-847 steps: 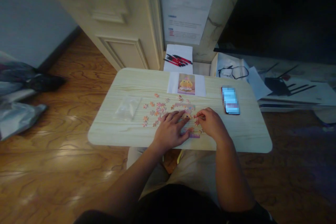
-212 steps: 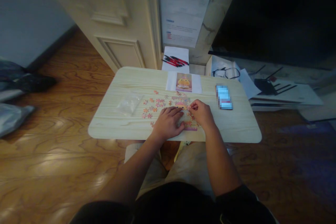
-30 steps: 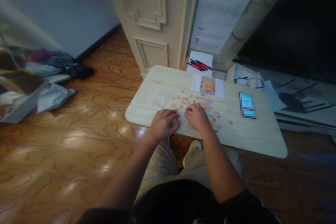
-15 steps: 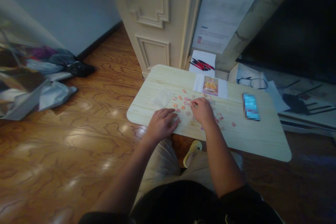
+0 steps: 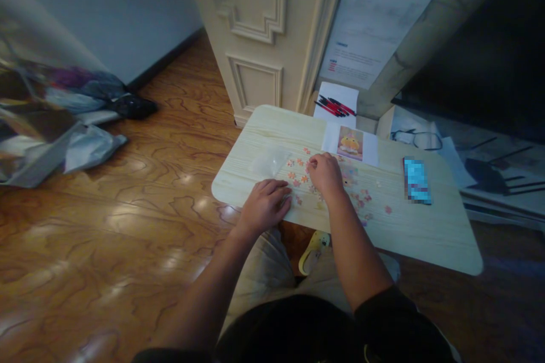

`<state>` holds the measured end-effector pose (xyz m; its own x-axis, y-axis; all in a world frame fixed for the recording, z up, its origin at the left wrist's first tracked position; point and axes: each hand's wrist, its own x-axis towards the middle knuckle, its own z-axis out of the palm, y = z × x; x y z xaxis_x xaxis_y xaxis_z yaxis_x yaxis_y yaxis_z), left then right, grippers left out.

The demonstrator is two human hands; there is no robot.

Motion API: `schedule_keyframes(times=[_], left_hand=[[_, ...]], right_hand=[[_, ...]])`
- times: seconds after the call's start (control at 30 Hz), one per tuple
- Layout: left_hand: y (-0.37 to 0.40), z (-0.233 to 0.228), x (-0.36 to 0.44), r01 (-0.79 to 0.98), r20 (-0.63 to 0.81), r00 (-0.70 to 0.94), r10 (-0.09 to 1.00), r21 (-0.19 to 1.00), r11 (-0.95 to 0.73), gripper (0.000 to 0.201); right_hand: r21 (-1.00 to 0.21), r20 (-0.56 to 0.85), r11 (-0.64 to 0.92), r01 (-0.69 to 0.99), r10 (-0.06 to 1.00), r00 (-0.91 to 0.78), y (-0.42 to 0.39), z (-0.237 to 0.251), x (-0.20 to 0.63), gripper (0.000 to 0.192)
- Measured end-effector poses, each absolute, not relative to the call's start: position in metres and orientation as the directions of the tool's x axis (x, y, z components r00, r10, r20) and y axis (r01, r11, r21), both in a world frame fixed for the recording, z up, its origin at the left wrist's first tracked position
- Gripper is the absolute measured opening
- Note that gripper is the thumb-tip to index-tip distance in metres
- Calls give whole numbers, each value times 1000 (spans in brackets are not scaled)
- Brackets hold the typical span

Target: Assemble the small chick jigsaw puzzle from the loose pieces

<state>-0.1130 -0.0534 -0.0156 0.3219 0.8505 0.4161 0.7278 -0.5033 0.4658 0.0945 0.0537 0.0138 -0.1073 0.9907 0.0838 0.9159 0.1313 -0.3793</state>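
Small orange and pink jigsaw puzzle pieces (image 5: 292, 175) lie scattered over the middle of a pale wood-grain table (image 5: 421, 232). My right hand (image 5: 327, 174) is over them, thumb and fingertips pinched together at a puzzle piece largely hidden by the fingers. Resting near the table's front edge, my left hand (image 5: 267, 204) has its fingers stretched out beside the nearest pieces. Just right of my right hand, a few pieces look joined into a patch (image 5: 349, 177). More loose pieces (image 5: 361, 198) lie by my right forearm.
A clear plastic bag (image 5: 271, 161) lies left of the pieces. At the back is a sheet with a yellow character picture (image 5: 351, 143). A phone (image 5: 416, 180) lies to the right. Red and black pens (image 5: 335, 106) and glasses (image 5: 419, 139) are beyond the table.
The view has shifted a little, moving the table rightward in it. My right hand has moved left over the pieces, uncovering more of the joined patch. My left hand stays by the front edge.
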Motion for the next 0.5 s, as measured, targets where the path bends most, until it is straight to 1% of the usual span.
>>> schedule_keyframes(times=[0.13,0.2,0.3,0.4,0.5], left_hand=[[-53,-15,-112,716,434,310,846,478,-508,20],[-53,-14,-112,713,442,306,843,480,-510,20],[-53,-13,-113,714,444,296,846,485,-505,20],[-54,-11,-116,707,435,296,850,499,-501,20],[-59,-9,-118,691,434,316,844,504,-518,20]], right_hand=[[-395,80,117,911,992,-93,57,14,88,14],[-422,77,120,899,992,-97,57,15,87,14],[-517,65,127,847,992,-109,51,20,94,16],[-613,45,143,777,988,-146,36,26,107,11],[-636,-3,171,753,975,-224,16,32,118,10]])
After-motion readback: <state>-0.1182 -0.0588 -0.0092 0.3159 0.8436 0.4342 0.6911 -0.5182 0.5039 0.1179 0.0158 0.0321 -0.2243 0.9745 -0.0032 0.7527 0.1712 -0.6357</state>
